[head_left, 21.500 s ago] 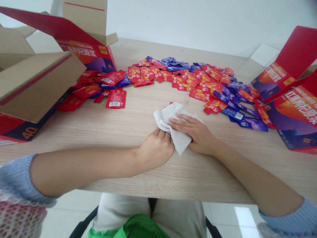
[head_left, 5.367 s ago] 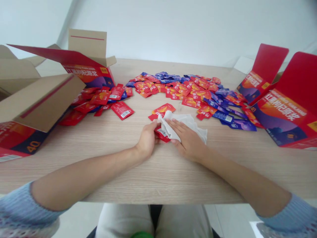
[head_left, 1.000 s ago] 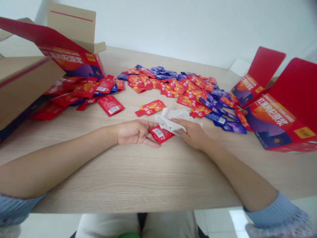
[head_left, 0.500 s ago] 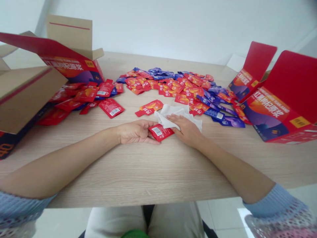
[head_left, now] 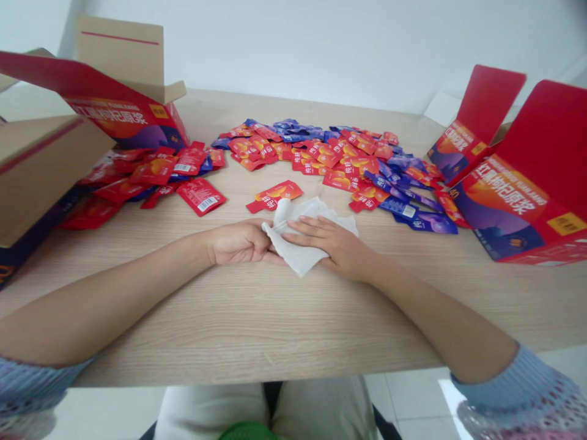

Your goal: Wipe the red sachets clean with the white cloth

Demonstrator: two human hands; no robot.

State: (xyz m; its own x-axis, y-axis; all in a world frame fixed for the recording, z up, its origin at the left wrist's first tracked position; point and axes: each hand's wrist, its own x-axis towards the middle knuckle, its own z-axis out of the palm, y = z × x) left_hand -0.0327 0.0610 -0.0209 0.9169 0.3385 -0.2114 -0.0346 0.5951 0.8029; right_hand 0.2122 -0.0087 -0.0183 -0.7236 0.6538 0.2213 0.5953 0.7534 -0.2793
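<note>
A white cloth (head_left: 302, 244) is spread at the middle of the table, under the flat fingers of my right hand (head_left: 339, 244), which press and grip it. From the left, my left hand (head_left: 243, 242) reaches to the cloth's edge, with its fingertips tucked beneath. The red pouch in that hand is now covered by the cloth and out of sight. Just beyond the cloth lies a single red-orange pouch (head_left: 275, 197). Another red pouch (head_left: 202, 195), barcode side up, rests farther left.
A broad heap of red and blue pouches (head_left: 321, 156) lies at the back. More red pouches (head_left: 151, 168) are piled by the open cartons at left, a red one (head_left: 132, 116) and a nearer one (head_left: 41, 153). Open red cartons (head_left: 513, 208) stand at right.
My right hand has slid the cloth leftward and toward me, over the red pouch, whose barcode side was visible before. My left hand has stayed nearly in place, its fingers more curled.
</note>
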